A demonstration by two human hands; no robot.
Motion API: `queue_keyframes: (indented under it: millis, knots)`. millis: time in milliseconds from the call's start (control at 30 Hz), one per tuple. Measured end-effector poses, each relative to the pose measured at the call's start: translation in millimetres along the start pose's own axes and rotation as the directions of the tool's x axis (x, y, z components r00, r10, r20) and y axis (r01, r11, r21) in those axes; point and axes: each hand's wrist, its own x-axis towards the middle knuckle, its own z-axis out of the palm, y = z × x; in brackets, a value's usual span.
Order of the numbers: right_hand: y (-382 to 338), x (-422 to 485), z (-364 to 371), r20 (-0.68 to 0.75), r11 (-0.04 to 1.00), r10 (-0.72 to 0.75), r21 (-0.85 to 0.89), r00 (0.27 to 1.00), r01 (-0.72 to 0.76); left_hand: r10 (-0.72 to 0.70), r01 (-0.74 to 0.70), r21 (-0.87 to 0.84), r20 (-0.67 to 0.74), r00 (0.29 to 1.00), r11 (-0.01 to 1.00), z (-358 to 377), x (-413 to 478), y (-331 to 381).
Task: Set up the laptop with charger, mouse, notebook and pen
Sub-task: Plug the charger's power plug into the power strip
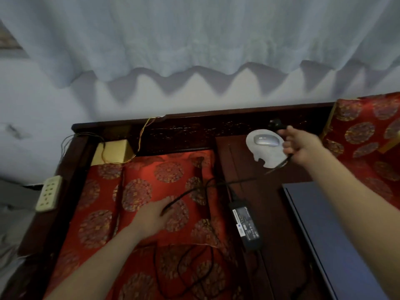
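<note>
The left hand [151,215] lies flat, fingers spread, on a red cushion [151,180], touching the black cable [184,194]. The right hand [300,144] grips the plug [276,124] end beside the mouse [266,140]. The charger [245,226] and laptop [329,234] rest on the tabletop [272,202].

A pale curtain [194,33] with a scalloped lower hem hangs across the upper view, casting a zigzag shadow on the light wall [54,109] behind it. Below stands dark carved wooden furniture [194,124] fitted with red cushions [151,180] patterned in gold roundels, a second red patterned cushion [363,135] at far right, and thin yellow wires [142,135] trailing over the back rail. A cream multi-socket power strip [48,193] sits at the left frame edge; lighting is dim and bluish.
</note>
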Motion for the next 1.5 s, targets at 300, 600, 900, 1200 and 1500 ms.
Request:
queue_keyframes:
  millis: [300, 600, 900, 1200, 1500]
  knots:
    - [67.8, -107.7, 56.3, 0.201, 0.808, -0.275, -0.482, 0.94, 0.339, -0.225, 0.244, -0.835, 0.148, 0.963, 0.493, -67.2, -121.8, -62.4]
    - [226.1, -240.6, 172.2, 0.298, 0.596, -0.434, -0.612, 0.85, 0.519, -0.554, 0.093, -0.913, -0.159, 0.817, 0.398, -140.4, -258.9, -185.9]
    - [278.2, -319.3, 243.3, 0.362, 0.435, -0.476, -0.695, 0.801, 0.572, -0.506, 0.15, -0.862, -0.136, 0.852, 0.484, -142.6, -306.5, -234.7]
    - [315.0, -360.7, 340.4, 0.347, 0.508, -0.449, -0.659, 0.824, 0.555, -0.371, 0.196, -0.671, -0.127, 0.92, 0.715, -156.6, -311.9, -278.1]
    - [377.3, -352.8, 482.5, 0.473, 0.003, -0.463, -0.845, 0.749, 0.535, -0.254, 0.177, -0.72, 0.001, 0.967, 0.671, -181.8, -263.9, -406.4]
